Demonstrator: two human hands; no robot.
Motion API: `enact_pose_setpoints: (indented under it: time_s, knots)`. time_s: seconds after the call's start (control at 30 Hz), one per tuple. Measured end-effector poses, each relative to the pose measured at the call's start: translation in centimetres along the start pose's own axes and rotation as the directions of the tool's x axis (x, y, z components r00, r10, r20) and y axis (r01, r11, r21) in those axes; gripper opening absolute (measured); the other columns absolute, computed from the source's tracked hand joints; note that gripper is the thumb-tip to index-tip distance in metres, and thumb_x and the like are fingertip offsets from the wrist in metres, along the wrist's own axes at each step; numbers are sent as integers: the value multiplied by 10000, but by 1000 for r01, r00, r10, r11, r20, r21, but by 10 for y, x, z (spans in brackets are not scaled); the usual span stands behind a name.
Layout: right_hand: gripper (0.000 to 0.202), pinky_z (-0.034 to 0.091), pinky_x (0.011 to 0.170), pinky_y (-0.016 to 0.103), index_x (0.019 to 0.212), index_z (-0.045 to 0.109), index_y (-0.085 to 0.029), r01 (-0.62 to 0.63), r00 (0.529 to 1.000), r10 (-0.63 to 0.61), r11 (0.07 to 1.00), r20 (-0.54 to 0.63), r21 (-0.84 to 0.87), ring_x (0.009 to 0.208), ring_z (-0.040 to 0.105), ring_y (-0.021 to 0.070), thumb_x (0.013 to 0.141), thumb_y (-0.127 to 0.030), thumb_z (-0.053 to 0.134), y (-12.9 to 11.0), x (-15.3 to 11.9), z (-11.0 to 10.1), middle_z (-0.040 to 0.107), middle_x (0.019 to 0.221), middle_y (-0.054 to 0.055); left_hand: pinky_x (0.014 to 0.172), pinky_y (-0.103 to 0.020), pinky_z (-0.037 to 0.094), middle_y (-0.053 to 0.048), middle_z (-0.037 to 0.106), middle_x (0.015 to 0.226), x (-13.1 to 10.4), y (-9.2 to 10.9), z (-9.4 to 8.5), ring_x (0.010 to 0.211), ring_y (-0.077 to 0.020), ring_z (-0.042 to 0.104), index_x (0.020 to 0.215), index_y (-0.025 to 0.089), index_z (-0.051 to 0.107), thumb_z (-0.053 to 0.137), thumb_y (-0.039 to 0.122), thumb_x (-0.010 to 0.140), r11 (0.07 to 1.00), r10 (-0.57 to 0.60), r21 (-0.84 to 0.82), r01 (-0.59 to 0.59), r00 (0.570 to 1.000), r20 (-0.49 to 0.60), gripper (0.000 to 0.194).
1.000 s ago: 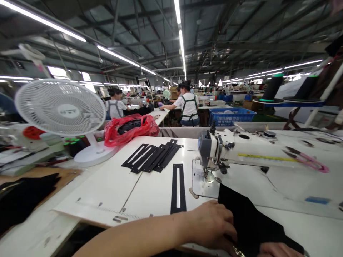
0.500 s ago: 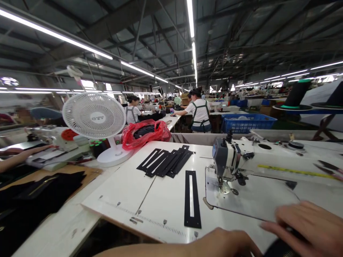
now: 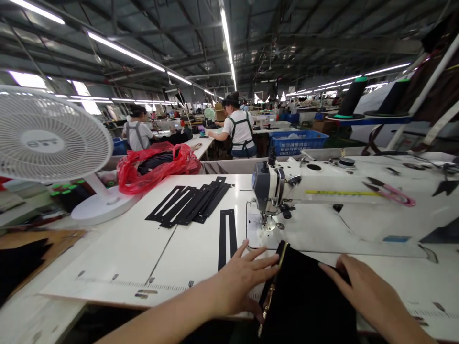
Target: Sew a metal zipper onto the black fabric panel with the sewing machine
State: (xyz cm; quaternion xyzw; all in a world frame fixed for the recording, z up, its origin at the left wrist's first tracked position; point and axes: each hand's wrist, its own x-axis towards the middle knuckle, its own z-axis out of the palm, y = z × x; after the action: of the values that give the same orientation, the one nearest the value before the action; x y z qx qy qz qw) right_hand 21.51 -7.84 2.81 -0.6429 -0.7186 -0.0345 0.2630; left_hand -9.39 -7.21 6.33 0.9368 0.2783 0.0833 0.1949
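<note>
A black fabric piece (image 3: pixel 311 301) with a gold-toothed zipper (image 3: pixel 271 289) along its left edge lies at the table's front, before the sewing machine (image 3: pixel 267 191). My left hand (image 3: pixel 240 277) is beside the zipper, fingers spread, with fingertips and thumb touching that edge. At the fabric's upper right edge, my right hand (image 3: pixel 366 286) pinches the cloth between thumb and curled fingers. Just beyond my left hand lies a single black slotted strip frame (image 3: pixel 222 239), its lower end partly covered by the hand. The fabric's lower part runs out of view.
Several black slotted pieces (image 3: pixel 190 203) lie overlapped on the white table (image 3: pixel 118 248). Behind them sits a red plastic bag (image 3: pixel 125 172), with a white fan (image 3: pixel 103 200) to its left. Pink-handled snips (image 3: pixel 398 193) rest on the machine arm. Two co-workers stand further back.
The view has turned right. The black fabric, mostly out of sight at the lower right before, is now spread in front of the machine. My left hand has moved forward and its fingers have spread.
</note>
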Motion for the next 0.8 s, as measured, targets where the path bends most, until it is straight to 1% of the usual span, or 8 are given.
enact_pose_setpoints:
  time_s: [0.07,0.23,0.33,0.47,0.53,0.67,0.73,0.8]
  knots:
    - [406,454,566,393,640,470,-231,-34,997,27,994,69,106,603,584,261,789,-603,402,-6,0,12,569,615,58,1055,-629,-46,-55,320,1443,17,-10,0,1354,-317,195,1392,251,274,657,522,718,998,59,31,-60,997,41,821]
    - [353,483,737,332,836,523,-217,-59,996,41,970,82,235,803,626,213,790,-553,426,-20,47,39,647,848,54,1050,-591,-124,-130,293,1446,38,-16,3,1355,-346,165,1388,140,289,560,683,689,986,-12,166,16,1000,-27,926]
    - [428,488,745,331,926,555,-191,-129,991,116,956,66,263,826,632,214,744,-572,485,-8,66,41,663,894,70,1068,-566,-100,-162,232,1463,40,-15,0,1359,-350,140,1395,92,260,517,728,680,976,-27,215,33,999,-29,990]
    - [443,480,613,374,795,594,-184,-188,982,182,954,49,233,661,622,249,706,-602,479,12,59,30,653,731,81,1083,-544,-92,-157,258,1456,42,-13,-2,1365,-339,121,1397,74,243,468,762,674,959,-9,282,18,999,-32,1024]
    - [406,466,616,380,772,589,-200,-169,985,168,962,24,213,647,604,246,733,-580,453,17,54,25,642,729,72,1087,-540,-92,-189,329,1416,45,-11,-1,1350,-348,180,1370,41,291,457,773,668,943,-20,332,31,999,-38,1028]
    - [306,438,720,403,802,529,-210,-76,996,83,981,-30,176,790,579,265,786,-492,409,17,60,28,608,841,82,1092,-551,-55,-210,477,1298,50,-9,0,1265,-355,358,1263,48,439,469,767,676,927,-52,368,73,996,-67,929]
    - [268,439,720,396,783,508,-215,-24,1000,26,984,-8,178,786,573,256,794,-463,408,15,66,35,595,832,74,1098,-549,-30,-183,539,1230,51,-10,1,1222,-345,415,1242,74,457,502,780,642,937,-67,333,104,990,-122,927]
    - [252,444,728,387,797,505,-216,17,1000,-19,981,7,191,790,571,245,808,-448,408,12,70,42,591,836,68,1100,-550,-5,-173,519,1255,52,-12,3,1228,-340,407,1281,89,416,510,802,610,952,-77,280,122,983,-164,983]
